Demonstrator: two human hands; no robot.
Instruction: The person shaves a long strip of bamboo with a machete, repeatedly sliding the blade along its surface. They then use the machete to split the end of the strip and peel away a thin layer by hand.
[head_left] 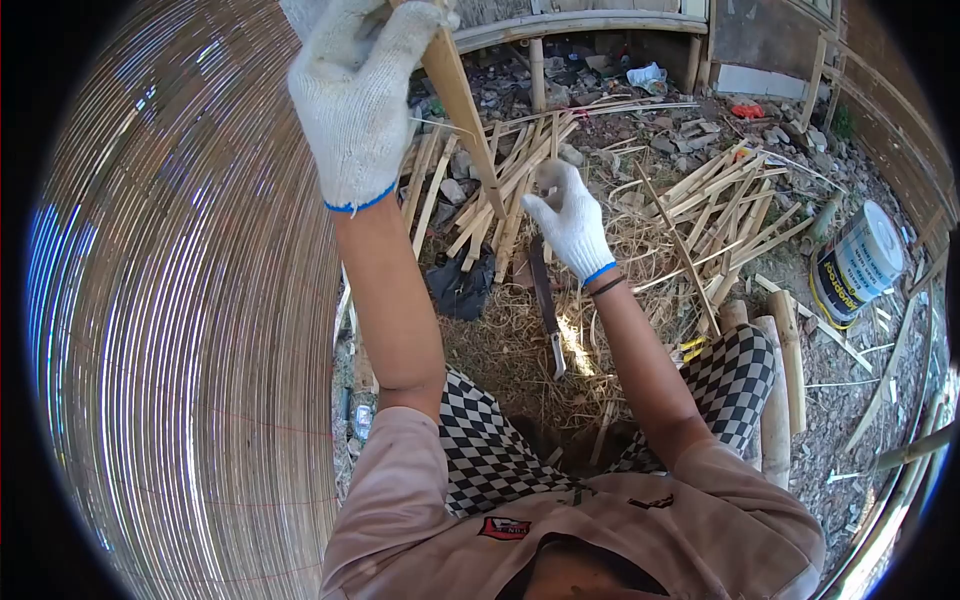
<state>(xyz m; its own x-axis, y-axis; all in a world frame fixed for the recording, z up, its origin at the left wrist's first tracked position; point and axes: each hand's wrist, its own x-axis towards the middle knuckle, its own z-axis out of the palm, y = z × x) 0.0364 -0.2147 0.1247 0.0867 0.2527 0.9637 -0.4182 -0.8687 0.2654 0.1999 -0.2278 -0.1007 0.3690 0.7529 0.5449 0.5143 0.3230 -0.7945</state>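
Note:
My left hand (355,110), in a white knit glove with a blue cuff, is raised at the top left. Its fingers close round the upper end of a flat bamboo strip (463,105), which slants down toward the middle. My right hand (570,220), gloved the same way, is lower and to the right of the strip's lower end, apart from it. Its fingers are curled, with thumb and fingertips spaced and nothing visible between them. Below it a long dark blade with a pale handle (545,305) lies on the ground.
Split bamboo strips lie in piles in the middle (520,185) and at right (715,205). A black plastic bag (462,285) sits left of the blade. A paint bucket (858,262) and bamboo poles (788,350) are at right. A slatted bamboo screen (200,330) fills the left.

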